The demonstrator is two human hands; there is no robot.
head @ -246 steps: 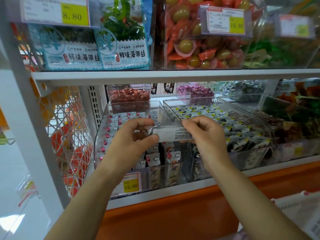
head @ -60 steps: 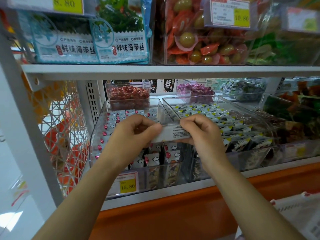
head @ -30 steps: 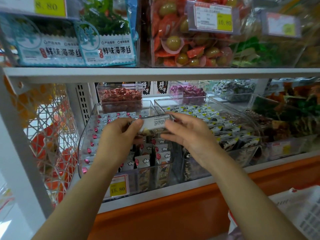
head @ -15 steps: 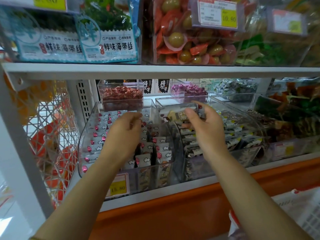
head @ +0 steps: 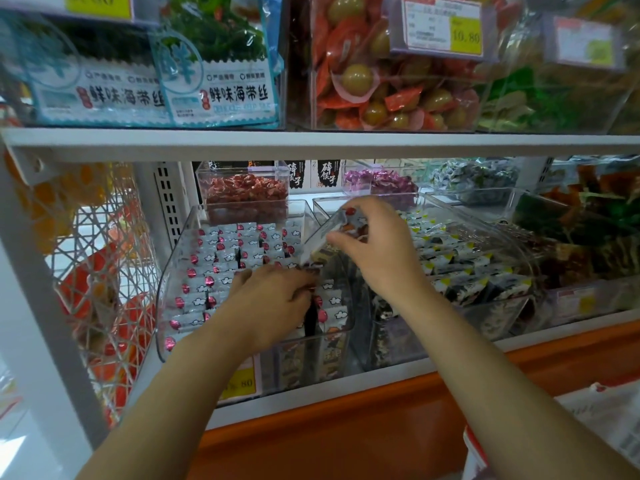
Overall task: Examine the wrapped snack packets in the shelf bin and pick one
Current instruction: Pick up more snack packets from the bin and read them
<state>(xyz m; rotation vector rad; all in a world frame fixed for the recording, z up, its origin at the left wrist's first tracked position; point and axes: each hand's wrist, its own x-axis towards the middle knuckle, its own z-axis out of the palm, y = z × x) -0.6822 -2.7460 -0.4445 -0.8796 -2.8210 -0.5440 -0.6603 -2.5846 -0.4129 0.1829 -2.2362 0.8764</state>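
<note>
A clear shelf bin [head: 165, 299] on the lower shelf holds rows of small silver snack packets [head: 225, 251] with red dots and white clouds. My right hand [head: 381, 258] pinches one such packet [head: 329, 230] by its end and holds it tilted above the divider between this bin and the one on its right. My left hand [head: 273, 299] is down inside the left bin with bent fingers on the packets. Its fingertips are hidden among them, so I cannot tell whether it grips one.
The neighbouring clear bin [head: 491, 223] holds black-and-yellow packets [head: 460, 263]. Small boxes of red candy [head: 246, 192] and purple candy [head: 377, 180] stand behind. The upper shelf edge [head: 311, 143] runs close overhead. A white wire basket [head: 104, 271] hangs at the left.
My left hand has let go of the packet and dropped into the left bin. My right hand alone now holds the packet, which has swung from level to tilted.
</note>
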